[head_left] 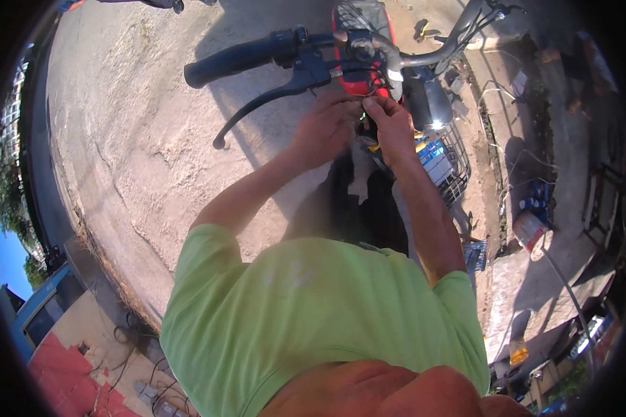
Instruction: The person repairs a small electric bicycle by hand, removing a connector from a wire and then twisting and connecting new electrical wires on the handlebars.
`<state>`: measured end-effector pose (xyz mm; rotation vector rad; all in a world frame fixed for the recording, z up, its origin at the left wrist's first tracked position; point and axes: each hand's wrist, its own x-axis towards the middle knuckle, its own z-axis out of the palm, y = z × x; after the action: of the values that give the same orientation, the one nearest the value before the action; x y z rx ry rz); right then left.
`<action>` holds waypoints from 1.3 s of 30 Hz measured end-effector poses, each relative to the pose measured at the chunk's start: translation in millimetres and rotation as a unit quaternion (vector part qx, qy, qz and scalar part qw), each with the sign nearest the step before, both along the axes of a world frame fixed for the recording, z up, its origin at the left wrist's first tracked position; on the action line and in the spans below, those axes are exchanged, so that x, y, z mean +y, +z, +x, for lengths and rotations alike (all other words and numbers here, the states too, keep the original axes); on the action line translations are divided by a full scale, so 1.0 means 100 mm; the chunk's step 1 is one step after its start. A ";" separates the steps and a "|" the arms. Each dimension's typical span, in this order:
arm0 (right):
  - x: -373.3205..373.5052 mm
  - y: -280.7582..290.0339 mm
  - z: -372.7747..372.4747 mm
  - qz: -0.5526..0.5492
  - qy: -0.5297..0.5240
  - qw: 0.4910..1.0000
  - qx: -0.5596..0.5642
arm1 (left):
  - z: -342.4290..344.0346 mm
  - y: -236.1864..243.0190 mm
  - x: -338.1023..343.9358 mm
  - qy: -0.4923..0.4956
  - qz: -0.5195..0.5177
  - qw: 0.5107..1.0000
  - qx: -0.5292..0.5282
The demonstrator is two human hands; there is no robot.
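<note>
My left hand [329, 127] and my right hand [392, 126] meet just below the handlebar, thumbs and fingers pinched together. Between their fingertips runs a thin wire [375, 91]; its ends are hidden by the fingers. Above my left hand, the handlebar's black rubber grip [240, 61] and black brake lever [261, 102] reach out to the left. A red and black part [358, 85] of the bike lies right behind my fingertips. The bent metal handlebar [435, 58] continues to the right. Something small and dark under my hands is mostly covered.
A wire basket [455, 170] holding a blue and white package [435, 161] is right of my right forearm. Farther right are a tipped bucket [532, 233] and loose cables on the ground. Rough concrete [132, 153] spreads to the left, with a red mat [62, 372] at lower left.
</note>
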<state>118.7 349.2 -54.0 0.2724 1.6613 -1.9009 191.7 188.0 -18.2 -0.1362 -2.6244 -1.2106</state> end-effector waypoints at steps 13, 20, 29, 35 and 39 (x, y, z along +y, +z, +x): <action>0.18 -0.05 0.04 0.017 0.039 0.996 0.077 | -0.44 0.13 0.06 0.011 0.209 0.931 -0.300; 0.28 -0.05 -0.03 0.042 0.079 0.995 0.039 | -0.59 0.12 -0.05 -0.030 0.208 0.907 -0.366; 0.34 0.02 -0.01 0.097 0.099 0.986 0.094 | -0.70 -0.06 -0.01 -0.061 0.067 0.950 -0.299; 0.30 0.01 0.02 0.053 0.059 0.995 0.055 | -0.66 -0.09 0.02 -0.061 0.029 0.961 -0.268; 0.25 0.00 -0.03 0.049 0.053 0.997 0.005 | -0.59 0.09 0.10 -0.030 -0.004 0.961 -0.275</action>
<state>115.7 374.4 -54.2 0.2112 1.7439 -1.7483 133.2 197.7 -9.3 0.1449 -3.1098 -1.4251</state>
